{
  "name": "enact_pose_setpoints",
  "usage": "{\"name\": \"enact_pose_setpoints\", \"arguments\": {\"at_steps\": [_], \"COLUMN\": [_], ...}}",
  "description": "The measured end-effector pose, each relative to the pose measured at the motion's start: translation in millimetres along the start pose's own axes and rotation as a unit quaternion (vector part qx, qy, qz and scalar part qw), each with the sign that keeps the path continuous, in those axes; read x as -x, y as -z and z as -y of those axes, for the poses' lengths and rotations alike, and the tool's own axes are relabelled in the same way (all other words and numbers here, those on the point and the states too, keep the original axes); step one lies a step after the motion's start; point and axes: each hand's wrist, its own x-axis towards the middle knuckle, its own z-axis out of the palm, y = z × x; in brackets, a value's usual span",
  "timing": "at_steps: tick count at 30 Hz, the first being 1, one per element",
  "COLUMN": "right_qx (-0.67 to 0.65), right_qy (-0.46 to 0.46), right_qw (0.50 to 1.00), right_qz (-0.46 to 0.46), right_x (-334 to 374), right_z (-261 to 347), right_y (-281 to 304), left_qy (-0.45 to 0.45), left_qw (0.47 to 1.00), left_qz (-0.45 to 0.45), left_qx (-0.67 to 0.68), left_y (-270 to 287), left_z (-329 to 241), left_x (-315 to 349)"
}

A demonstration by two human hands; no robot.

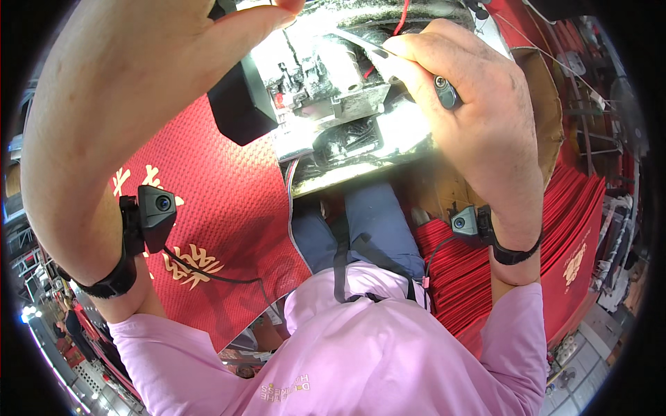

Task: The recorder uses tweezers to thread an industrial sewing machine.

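My right hand (472,83) is closed around a slim tool with a pointed silver tip (357,38) and a dark rounded end (447,93). I cannot make out its exact kind. The tip reaches over the brightly lit metal parts of a machine (350,104), where glare hides detail. A red cord (402,19) runs next to the tip. At the top left, my left hand (229,31) is over the machine's edge beside a black angular housing (243,104). Its thumb reaches rightward, while the other fingers are mostly cut off by the upper edge.
Red textured fabric (229,208) with gold characters hangs at the left of the machine. A tall stack of folded red fabric (458,277) stands at the right, near brown cardboard (544,104). Small cameras (158,208) with cables are strapped to both wrists.
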Motion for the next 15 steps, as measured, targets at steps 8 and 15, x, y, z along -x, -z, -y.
{"name": "enact_pose_setpoints", "arguments": {"at_steps": [8,15], "right_qx": [0.011,-0.009], "right_qy": [0.046,0.003], "right_qw": [0.998,0.999], "right_qz": [-0.032,-0.042], "right_x": [2.7,9.1], "right_z": [-19.7,-9.8], "right_y": [-16.6,-17.3], "left_qy": [0.0,-0.001], "left_qw": [1.0,1.0], "left_qz": [0.003,0.007], "left_qx": [0.004,0.008], "left_y": [-0.6,-1.6], "left_z": [0.9,1.6], "left_x": [0.1,-0.3]}}
